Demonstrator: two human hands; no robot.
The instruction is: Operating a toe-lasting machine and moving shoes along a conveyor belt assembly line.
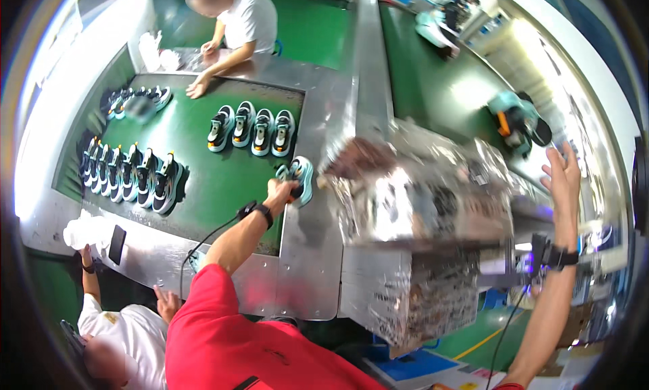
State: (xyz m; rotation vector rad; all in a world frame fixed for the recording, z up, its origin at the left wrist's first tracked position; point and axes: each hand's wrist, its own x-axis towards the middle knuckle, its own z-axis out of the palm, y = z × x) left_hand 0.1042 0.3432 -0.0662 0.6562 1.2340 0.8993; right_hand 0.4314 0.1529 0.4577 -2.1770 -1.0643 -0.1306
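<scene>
My left hand is closed on a light blue and black sneaker with a pale sole, over the metal edge of the left green belt. Out to the right, my right hand is raised with its fingers apart and nothing in it. Nearest to that hand lies a bundle of teal and black shoes with an orange patch, on the right-hand green belt; its exact make-up is blurred. Several matching sneakers stand in a row on the left belt, just beyond my left hand.
More sneakers line the left belt's far side. Plastic-wrapped boxes stand between the belts. A person in white reaches over the belt's far end; another sits at near left beside a phone. Cables hang from both my wrists.
</scene>
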